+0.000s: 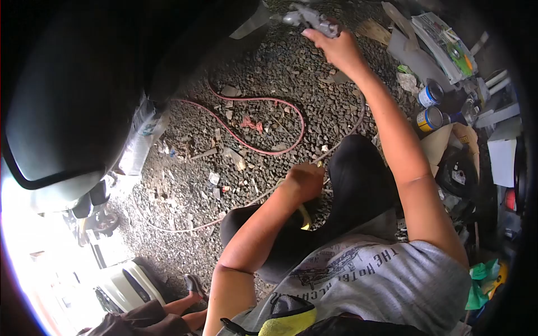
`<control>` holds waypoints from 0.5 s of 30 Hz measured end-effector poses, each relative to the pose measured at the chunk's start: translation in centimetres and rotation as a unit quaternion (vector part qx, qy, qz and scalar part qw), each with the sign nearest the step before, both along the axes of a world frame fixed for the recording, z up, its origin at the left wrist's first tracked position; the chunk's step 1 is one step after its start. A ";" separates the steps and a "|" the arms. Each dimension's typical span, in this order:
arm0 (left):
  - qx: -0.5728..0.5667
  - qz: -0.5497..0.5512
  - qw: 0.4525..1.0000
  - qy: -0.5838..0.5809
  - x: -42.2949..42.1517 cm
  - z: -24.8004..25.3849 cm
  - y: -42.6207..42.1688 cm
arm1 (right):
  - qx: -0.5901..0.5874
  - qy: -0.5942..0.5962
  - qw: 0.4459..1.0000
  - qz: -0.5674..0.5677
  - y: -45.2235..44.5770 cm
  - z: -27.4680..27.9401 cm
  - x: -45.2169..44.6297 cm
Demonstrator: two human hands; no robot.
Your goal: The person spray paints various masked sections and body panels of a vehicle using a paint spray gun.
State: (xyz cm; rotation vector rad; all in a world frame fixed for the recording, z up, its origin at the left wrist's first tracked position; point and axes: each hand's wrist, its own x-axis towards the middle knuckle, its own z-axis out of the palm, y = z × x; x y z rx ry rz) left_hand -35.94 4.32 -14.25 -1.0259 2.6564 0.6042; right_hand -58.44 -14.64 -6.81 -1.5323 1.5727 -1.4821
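My right hand (pixel 335 49) reaches out at the top, wrapped round a grey metal spray gun (pixel 314 21). The gun is close to a dark, glossy vehicle panel (pixel 73 89), its nozzle end toward the left. An air hose (pixel 358 120) trails below the right hand, past my knee, to my left hand (pixel 305 182). Closed in a fist, the left hand appears to grip this hose in front of my lap. A yellow strip (pixel 305 217) shows just under that fist; what it belongs to is hidden.
A pink hose (pixel 301 126) loops over the gravel (pixel 269 73) among scraps. Paint cans (pixel 430 119), cardboard and newspapers (pixel 445 47) crowd the right side. Masking plastic (pixel 137 140) hangs by the panel. Another person's legs (pixel 182 311) and a white car (pixel 126 285) are at lower left.
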 end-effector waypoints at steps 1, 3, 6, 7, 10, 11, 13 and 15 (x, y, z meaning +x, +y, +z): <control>0.007 -0.010 1.000 -0.021 -0.1 0.1 -0.1 | 0.035 0.008 0.999 -0.036 -1.1 -0.6 -0.9; 0.021 -0.027 0.997 -0.063 -0.4 0.4 -0.1 | 0.008 -0.038 0.999 0.001 -1.5 -1.3 -2.6; 0.076 0.018 0.997 -0.018 -0.2 1.0 0.0 | -0.097 -0.016 0.993 0.067 -1.1 -0.5 -2.8; 0.080 0.028 0.996 -0.003 -0.2 0.9 0.0 | -0.141 -0.023 0.986 0.087 -1.0 0.1 -2.3; 0.082 0.029 0.994 -0.063 -0.6 1.0 0.2 | -0.174 0.004 0.979 0.109 -1.1 1.1 0.2; 0.083 0.035 0.993 -0.073 -0.6 1.0 0.2 | -0.174 0.019 0.978 0.113 -0.9 1.6 1.3; 0.081 0.029 0.995 -0.058 -0.2 0.8 0.3 | -0.164 -0.065 0.974 0.143 0.8 6.4 4.8; 0.078 0.017 0.995 -0.063 -0.2 0.6 0.6 | -0.363 0.038 0.924 0.116 -1.5 4.4 7.2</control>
